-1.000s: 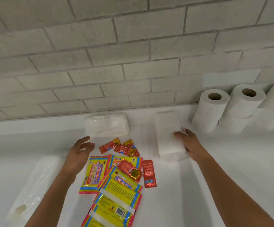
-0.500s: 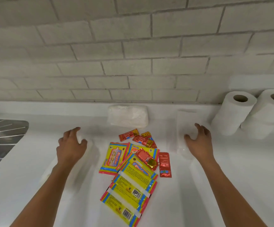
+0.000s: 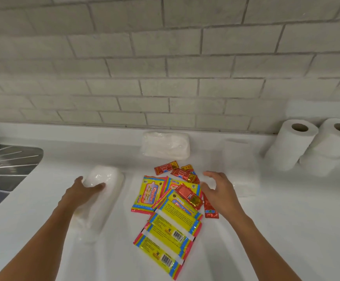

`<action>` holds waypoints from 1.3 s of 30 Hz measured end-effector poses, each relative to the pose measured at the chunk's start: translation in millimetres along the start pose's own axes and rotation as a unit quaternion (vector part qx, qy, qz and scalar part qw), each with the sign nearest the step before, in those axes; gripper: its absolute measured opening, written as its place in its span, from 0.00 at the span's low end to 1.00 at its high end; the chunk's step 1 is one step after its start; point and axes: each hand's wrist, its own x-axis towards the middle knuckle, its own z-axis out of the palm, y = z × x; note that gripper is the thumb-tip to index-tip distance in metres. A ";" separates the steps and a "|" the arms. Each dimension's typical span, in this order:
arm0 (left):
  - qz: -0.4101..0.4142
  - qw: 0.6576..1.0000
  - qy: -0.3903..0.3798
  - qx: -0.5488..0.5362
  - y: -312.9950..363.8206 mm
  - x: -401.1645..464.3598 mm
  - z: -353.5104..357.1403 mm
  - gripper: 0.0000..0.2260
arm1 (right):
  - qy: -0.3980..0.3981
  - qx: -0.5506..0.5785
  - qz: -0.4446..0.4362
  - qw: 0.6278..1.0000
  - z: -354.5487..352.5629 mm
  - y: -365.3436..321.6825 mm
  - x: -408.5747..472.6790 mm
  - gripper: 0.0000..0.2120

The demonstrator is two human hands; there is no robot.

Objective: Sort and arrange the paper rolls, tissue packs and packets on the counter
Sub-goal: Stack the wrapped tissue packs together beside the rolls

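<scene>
White counter (image 3: pixel 286 230) runs under a pale grey brick-tile wall (image 3: pixel 165 67); ribbed steel sink drainer (image 3: pixel 6 171) at far left.

Two upright white paper rolls w/ brown cardboard cores stand at the right against the wall: nearer roll (image 3: pixel 288 147), second roll (image 3: pixel 333 140) just beside it, touching or nearly so. More white rolls seem to lie under/behind them, too washed out to tell.

Long white plastic-wrapped tissue pack (image 3: pixel 100 197) lies lengthwise left of centre on the counter. Left hand (image 3: pixel 79 192) grasps its near-top end, thumb on one side, fingers wrapped over the film.

Flat white tissue pack (image 3: pixel 240 171) lies right of centre, between the packet pile and the rolls. A third, bulgy clear-wrapped white tissue pack (image 3: pixel 165 145) sits at the back by the wall.

Yellow wipes packets w/ pink-blue edges (image 3: pixel 169 226) are fanned in an overlapping pile mid-counter, some face up, some showing barcodes. Small red sachets (image 3: pixel 185 175) are scattered on top of and behind them; one more red sachet (image 3: pixel 210 209) is by the right wrist.

Right hand (image 3: pixel 218 191) is released, fingers spread and relaxed, holding nothing, between the pile and the flat pack; whether it touches the pack can't be told.
</scene>
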 end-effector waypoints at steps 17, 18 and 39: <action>0.086 0.991 -0.082 -0.054 37.0 -42.0 -13.8 0.22 | -0.045 0.070 0.058 0.995 10.2 2.0 -16.3 0.15; 0.100 0.990 -0.079 -0.056 43.1 -45.9 -13.8 0.20 | -0.047 0.070 0.058 0.995 9.8 1.3 -16.1 0.15; 0.283 0.878 -0.212 -0.324 236.0 -143.2 91.8 0.31 | -0.156 0.458 0.135 0.865 -35.4 -15.7 4.3 0.35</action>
